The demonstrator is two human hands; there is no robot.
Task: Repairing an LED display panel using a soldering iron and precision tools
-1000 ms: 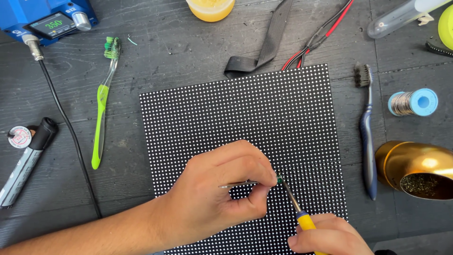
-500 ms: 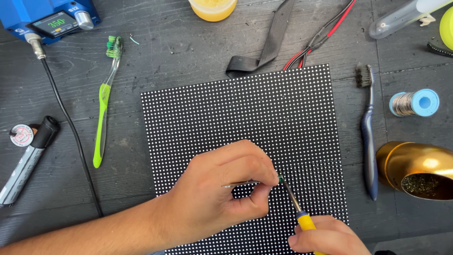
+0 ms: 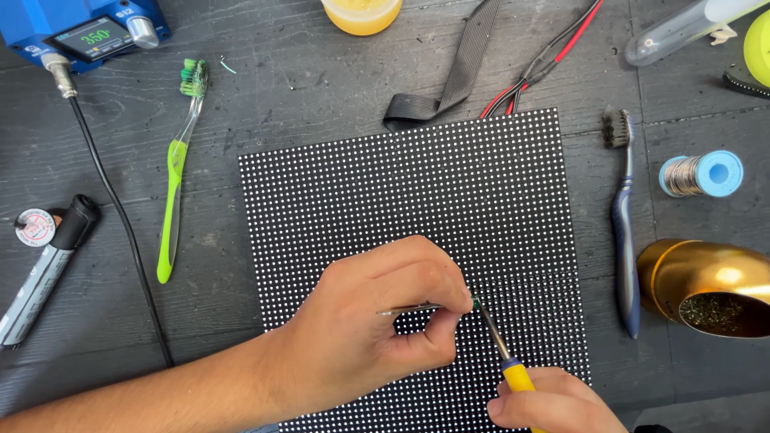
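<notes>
Tweezers (image 3: pixel 409 309) mostly hidden inside left hand (image 3: pixel 377 333)

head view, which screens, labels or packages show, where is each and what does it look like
Station screen: top left, small dark rectangle with green digits, set in a blue box.
Round label: left edge, white disc with red print.
Dotted panel: centre, black square with white dot grid, unlit, under both hands.

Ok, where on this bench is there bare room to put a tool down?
Bare tabletop lies between the green toothbrush and the dotted panel, and lower left between the black cable and the left hand. The right side is crowded: blue toothbrush, solder spool, gold holder.
</notes>
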